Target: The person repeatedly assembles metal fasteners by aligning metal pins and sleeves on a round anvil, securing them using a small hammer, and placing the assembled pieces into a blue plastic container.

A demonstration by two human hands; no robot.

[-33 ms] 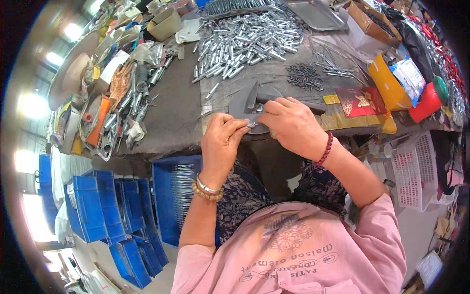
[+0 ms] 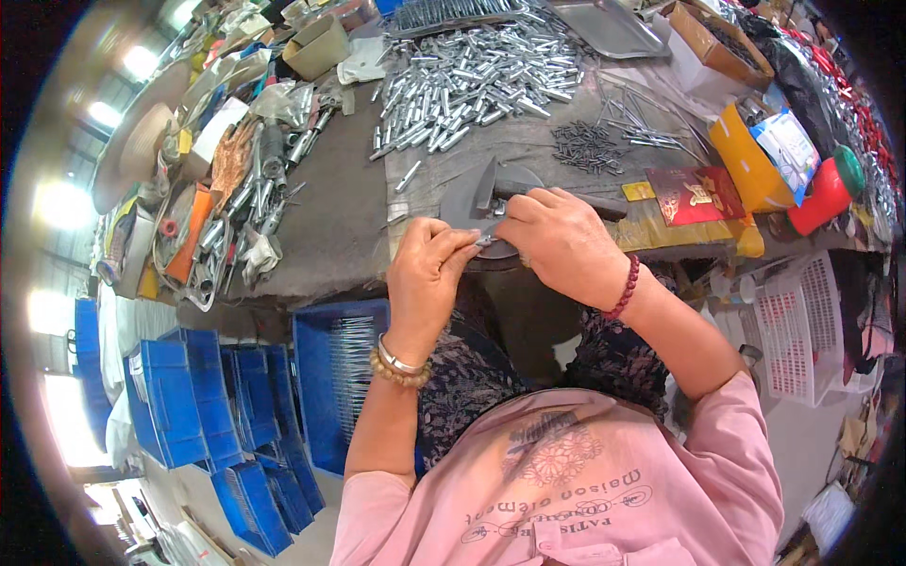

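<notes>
My left hand (image 2: 427, 274) pinches a small shiny metal part (image 2: 485, 241) between thumb and fingertips, over the table's near edge. Close beside it, my right hand (image 2: 562, 243) is closed, its fingers bent down toward that part; what they hold, if anything, is hidden. A hammer lies just beyond both hands, its dark head (image 2: 487, 183) on a round grey metal plate (image 2: 459, 200). Its handle (image 2: 604, 204) runs off to the right, partly behind my right hand. One loose silver metal tube (image 2: 409, 176) lies left of the plate.
Farther back is a large heap of silver tubes (image 2: 481, 85), with small dark pins (image 2: 587, 148) and thin rods (image 2: 651, 127) to its right. A red packet (image 2: 700, 196) and a red jar (image 2: 819, 200) sit at right. Tools crowd the left; a blue crate (image 2: 316, 396) stands below.
My right hand has shifted very slightly to the left, toward my left fingertips. The left hand keeps its pinch in the same place.
</notes>
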